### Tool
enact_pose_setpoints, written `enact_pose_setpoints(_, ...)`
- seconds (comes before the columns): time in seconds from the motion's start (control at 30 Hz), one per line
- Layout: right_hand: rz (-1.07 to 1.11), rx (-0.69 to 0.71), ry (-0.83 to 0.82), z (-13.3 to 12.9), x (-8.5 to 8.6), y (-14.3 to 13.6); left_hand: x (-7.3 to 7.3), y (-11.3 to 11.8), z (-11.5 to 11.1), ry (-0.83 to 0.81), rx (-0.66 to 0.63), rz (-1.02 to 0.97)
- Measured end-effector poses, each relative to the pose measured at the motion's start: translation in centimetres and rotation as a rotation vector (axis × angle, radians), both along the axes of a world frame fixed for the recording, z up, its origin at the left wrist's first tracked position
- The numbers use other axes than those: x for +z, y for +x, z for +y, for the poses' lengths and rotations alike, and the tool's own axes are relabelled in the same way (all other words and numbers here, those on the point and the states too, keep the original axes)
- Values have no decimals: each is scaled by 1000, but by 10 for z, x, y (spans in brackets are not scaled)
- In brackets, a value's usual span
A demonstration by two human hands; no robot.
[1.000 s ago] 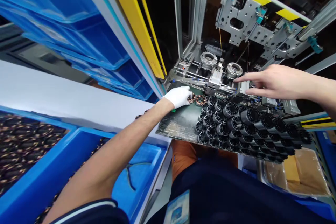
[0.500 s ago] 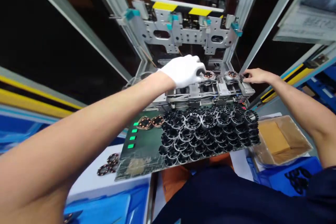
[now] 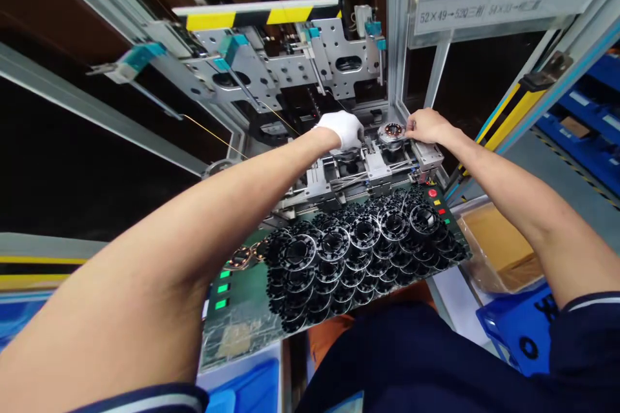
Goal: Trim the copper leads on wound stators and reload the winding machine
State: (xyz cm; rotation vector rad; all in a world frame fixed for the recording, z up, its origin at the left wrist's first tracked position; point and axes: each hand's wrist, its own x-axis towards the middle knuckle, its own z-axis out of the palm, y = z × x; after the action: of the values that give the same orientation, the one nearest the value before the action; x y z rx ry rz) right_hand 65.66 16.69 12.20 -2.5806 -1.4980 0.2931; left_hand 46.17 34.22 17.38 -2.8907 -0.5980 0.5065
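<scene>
My left hand (image 3: pixel 341 131), in a white glove, curls over a round holder (image 3: pixel 347 156) on the machine's fixture bench. Its fingertips are hidden, so what lies between them does not show. Just right of it, a copper-wound stator (image 3: pixel 393 130) sits flat in another round holder. My bare right hand (image 3: pixel 429 126) has thumb and fingers pinched together at that holder's right edge. Anything small between those fingertips cannot be made out. In front of the bench, stacked black-and-silver stator cores (image 3: pixel 334 244) cover much of a green panel (image 3: pixel 247 316).
Wire-guide tubes with blue-green clamps (image 3: pixel 230 50) hang above, thin wires running down from them. Wound stators (image 3: pixel 239 257) lie beside green lit buttons (image 3: pixel 221 288) at left. A red button (image 3: pixel 433 193) is at the right. A cardboard-lined box (image 3: pixel 501 248) and blue bin (image 3: pixel 520 329) stand right.
The view has swung toward the right, and the wall sign shows more fully. My left hand now covers the middle holder, whose stator showed before. My right hand stays by the right-hand stator.
</scene>
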Motion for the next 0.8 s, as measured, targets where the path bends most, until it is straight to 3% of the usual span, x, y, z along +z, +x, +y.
enact_pose_setpoints(0.23, 43, 6, 63, -6, -6, -2, 23, -37, 30, -21, -31, -67)
enact_pose_setpoints(0.43, 35, 54, -21, -5, -4, -8, 16, -58, 31, 56, -45, 61)
enact_pose_setpoints(0.57, -54, 89, -87, 4, 17, -8, 7, -47, 25, 77, -77, 84)
enact_pose_setpoints(0.73, -200, 149, 66, 22, 63, -14, -16, -21, 23, -15, 31, 194)
enact_pose_setpoints(0.8, -90, 171, -62, 29, 70, -24, -23, -14, 20, -52, 65, 212)
